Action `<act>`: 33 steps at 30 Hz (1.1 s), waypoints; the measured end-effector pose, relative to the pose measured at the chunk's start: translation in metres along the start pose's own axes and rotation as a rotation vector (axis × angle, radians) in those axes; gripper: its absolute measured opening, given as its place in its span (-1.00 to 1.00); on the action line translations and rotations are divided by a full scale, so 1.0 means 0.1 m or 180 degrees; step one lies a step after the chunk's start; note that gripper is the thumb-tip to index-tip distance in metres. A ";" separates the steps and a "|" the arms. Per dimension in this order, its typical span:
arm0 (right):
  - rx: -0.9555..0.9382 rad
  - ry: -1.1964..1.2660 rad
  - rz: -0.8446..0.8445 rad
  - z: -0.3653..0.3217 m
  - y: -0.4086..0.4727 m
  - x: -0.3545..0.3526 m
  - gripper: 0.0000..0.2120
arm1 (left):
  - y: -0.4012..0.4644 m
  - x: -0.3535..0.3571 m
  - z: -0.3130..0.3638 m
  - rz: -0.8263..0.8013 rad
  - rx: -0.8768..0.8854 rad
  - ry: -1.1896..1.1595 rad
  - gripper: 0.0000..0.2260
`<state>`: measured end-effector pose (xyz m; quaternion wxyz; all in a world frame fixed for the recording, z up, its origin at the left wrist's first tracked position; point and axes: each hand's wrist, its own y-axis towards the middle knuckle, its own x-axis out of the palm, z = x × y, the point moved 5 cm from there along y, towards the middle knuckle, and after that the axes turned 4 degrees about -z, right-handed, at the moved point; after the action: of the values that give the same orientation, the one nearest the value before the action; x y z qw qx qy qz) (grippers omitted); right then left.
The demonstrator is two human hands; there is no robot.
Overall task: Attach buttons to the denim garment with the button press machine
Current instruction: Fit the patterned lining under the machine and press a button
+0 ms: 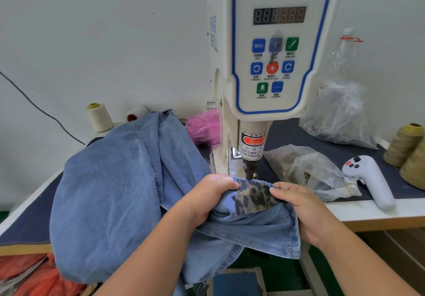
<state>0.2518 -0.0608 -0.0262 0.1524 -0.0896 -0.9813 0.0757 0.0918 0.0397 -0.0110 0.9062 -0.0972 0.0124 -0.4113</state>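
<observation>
A light blue denim garment [119,192] is heaped on the table and hangs over its front edge. A leopard-print patch [253,198] on its near corner lies right under the press head [250,168] of the white servo button machine [271,54]; a red laser dot shows on the patch. My left hand [211,198] pinches the denim at the patch's left edge. At the patch's right edge my right hand [303,208] grips the cloth. No button is visible on the patch.
Clear plastic bags of small metal parts [305,171] [340,116] lie right of the machine. A white handheld controller [370,178] rests near the table's front edge. Thread cones stand at the far left [99,117] and far right [407,145]. Pink material [203,126] sits behind the denim.
</observation>
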 end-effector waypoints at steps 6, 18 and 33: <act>-0.0037 0.0065 -0.0148 0.00 -0.02 0.03 -0.85 | 0.00 -0.01 -0.01 -0.0054 0.0009 0.0014 -0.76; -0.0039 0.0022 -0.0178 0.00 -0.01 0.03 -0.87 | 0.01 -0.01 -0.02 -0.0101 0.0089 0.0015 -0.86; -0.0057 0.0056 -0.0238 0.01 0.00 0.00 -0.87 | 0.03 -0.02 -0.03 -0.0123 0.0057 0.0011 -0.84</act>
<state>0.2515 -0.0614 -0.0276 0.1629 -0.0548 -0.9833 0.0604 0.0923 0.0423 -0.0141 0.8989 -0.0886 0.0084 -0.4290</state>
